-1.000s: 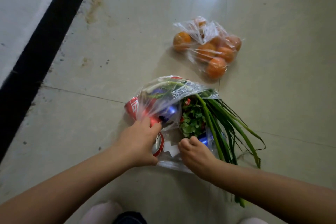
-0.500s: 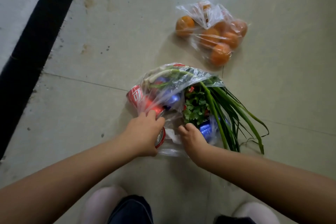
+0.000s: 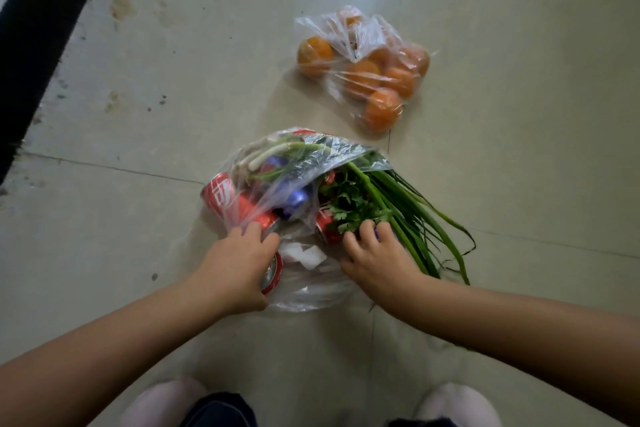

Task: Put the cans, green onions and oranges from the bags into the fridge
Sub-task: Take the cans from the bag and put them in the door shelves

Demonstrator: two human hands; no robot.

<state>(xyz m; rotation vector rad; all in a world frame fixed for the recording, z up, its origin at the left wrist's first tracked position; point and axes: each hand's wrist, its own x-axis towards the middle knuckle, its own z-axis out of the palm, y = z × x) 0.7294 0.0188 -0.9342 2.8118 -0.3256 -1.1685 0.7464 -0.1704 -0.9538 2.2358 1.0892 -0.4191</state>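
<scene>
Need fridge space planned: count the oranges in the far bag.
6 visible in the bag of oranges: far left, centre, right, lower right, nearest, and one at the top. More may be hidden behind.

Near bag (image 3: 311, 291) on floor (image 3: 138, 218) holds cans, onions (image 3: 426, 218) and herbs (image 3: 349, 199). Left hand (image 3: 235, 267) grips a red can (image 3: 273, 274); right hand (image 3: 375, 256) reaches among the greens. Oranges (image 3: 382, 109) bagged beyond.
</scene>
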